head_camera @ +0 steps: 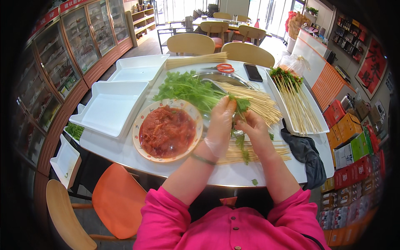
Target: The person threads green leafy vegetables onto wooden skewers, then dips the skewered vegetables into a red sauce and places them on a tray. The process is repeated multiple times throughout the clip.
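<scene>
My left hand (pixel 220 125), in a clear plastic glove, pinches the stems of a leafy green herb sprig (pixel 242 104), apparently coriander. The bare fingers of my right hand (pixel 254 126) grip the same sprig from the other side, with leaves hanging below. Left of my hands, a patterned bowl (pixel 136 129) holds wet red minced or sliced raw meat (pixel 165 131). A heap of the same greens (pixel 184 87) lies behind the bowl. Bamboo skewers (pixel 262 104) are piled beyond my right hand, and more skewers (pixel 276 152) lie beneath my wrists.
At right, a white tray (pixel 323 127) holds loaded skewers (pixel 295 90) beside a dark cloth (pixel 301 148). Orange-handled scissors (pixel 225 67), a metal dish (pixel 212 75) and a phone (pixel 253 72) lie at the back. White trays (pixel 109 106) stand left; an orange-seated chair (pixel 117 200) is near the table.
</scene>
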### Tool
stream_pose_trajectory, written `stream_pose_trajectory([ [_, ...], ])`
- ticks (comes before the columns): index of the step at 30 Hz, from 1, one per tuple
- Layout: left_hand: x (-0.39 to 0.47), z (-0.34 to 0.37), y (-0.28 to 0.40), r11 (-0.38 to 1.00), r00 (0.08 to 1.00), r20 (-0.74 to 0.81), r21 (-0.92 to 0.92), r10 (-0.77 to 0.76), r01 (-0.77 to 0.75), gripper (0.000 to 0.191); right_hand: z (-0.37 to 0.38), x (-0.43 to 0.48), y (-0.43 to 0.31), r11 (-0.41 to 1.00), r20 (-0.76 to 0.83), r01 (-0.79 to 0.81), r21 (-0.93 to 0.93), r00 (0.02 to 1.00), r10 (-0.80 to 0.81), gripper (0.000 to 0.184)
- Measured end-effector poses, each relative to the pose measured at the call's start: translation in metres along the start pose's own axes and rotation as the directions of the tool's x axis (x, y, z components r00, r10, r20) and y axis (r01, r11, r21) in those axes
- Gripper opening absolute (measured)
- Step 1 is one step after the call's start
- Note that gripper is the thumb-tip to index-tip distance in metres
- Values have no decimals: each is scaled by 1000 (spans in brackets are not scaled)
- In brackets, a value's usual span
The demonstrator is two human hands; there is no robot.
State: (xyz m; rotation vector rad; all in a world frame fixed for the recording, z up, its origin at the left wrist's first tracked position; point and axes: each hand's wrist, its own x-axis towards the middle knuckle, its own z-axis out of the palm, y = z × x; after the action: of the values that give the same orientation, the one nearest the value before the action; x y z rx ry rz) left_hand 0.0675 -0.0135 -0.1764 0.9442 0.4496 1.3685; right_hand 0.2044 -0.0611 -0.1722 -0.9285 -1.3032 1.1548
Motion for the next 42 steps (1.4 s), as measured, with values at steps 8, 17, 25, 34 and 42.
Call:
stream_pose_trajectory([
  [8, -13, 15, 28, 989, 989, -1, 12, -146, 146, 18, -5, 0, -6, 947, 145, -168, 274, 981, 132, 27],
  [17, 8, -4, -8, 797, 950, 67, 529, 304, -292, 16, 1, -8, -16, 491, 31, 314, -812, 864, -502, 6],
  [25, -7, 5, 4, 567, 925, 240, 736, 294, -371, 18, -19, -4, -26, 110, 237, 398, -911, 723, -648, 21],
  [34, 1, -5, 6, 706, 947, 289, 699, -136, -112, 16, -38, -6, -35, 246, 196, 392, -886, 800, -568, 28],
  [42, -2, 0, 8, 656, 967, 251, 736, -32, -170, 21, -37, -2, -31, 237, 134, 351, -906, 769, -625, 9],
])
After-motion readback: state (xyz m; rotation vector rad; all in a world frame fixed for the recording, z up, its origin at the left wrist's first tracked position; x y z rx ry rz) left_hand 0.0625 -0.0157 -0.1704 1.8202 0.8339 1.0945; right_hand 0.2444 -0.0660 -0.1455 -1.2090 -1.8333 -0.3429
